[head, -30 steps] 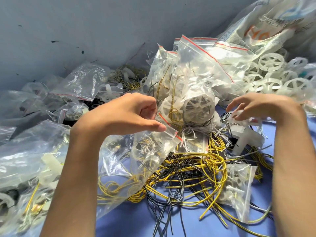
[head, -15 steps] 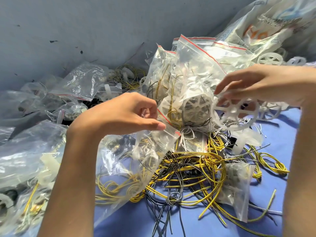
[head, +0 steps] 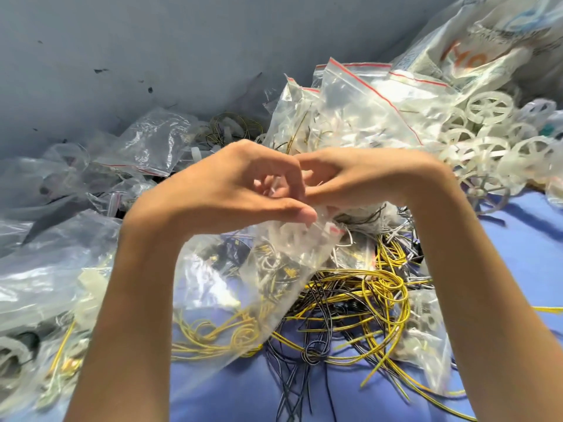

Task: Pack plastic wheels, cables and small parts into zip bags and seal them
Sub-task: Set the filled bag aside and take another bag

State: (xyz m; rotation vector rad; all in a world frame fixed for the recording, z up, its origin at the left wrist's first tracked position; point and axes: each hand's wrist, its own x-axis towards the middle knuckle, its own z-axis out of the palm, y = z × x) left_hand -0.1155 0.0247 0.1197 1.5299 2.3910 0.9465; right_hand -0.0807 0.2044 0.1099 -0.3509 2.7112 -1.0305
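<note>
Blue desk (head: 518, 254) shoved up against a scuffed grey wall (head: 152, 56), junk everywhere. Our left grip (head: 231, 190) is pinching the mouth of a clear zip bag (head: 243, 287) between thumb and fingers. The bag hangs down over the yellow and black cables (head: 365, 300), with wires and white bits inside. Our right grip (head: 365, 178) is curled in right at that opening, touching the left one, but we honestly can't tell if it's got anything in it. Loose white wheels (head: 490, 108) are piled far right, beside red-striped bags (head: 365, 102). The big sack (head: 487, 41) behind has orange lettering, too crumpled to read
</note>
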